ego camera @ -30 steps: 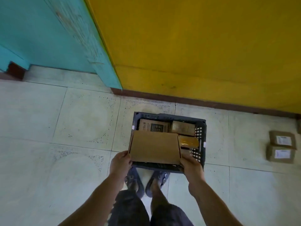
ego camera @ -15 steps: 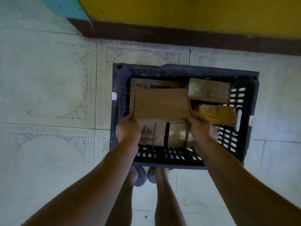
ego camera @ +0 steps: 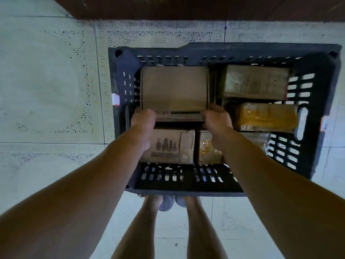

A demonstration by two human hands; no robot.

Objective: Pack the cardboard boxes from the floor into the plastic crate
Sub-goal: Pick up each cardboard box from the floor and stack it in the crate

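The plastic crate sits on the tiled floor. By its near wall lies a printed box. Beyond, the left hand and right hand, fingers curled, grip the near corners of a flat cardboard box in the crate's far left corner.

Yellow parcel partly behind right hand

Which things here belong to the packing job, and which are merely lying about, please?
Job: plain cardboard box, held by left hand and right hand; plastic crate; bottle-print box, yellow parcel and taped box inside it.
Not the job: tiled floor; dark skirting board; shoes.
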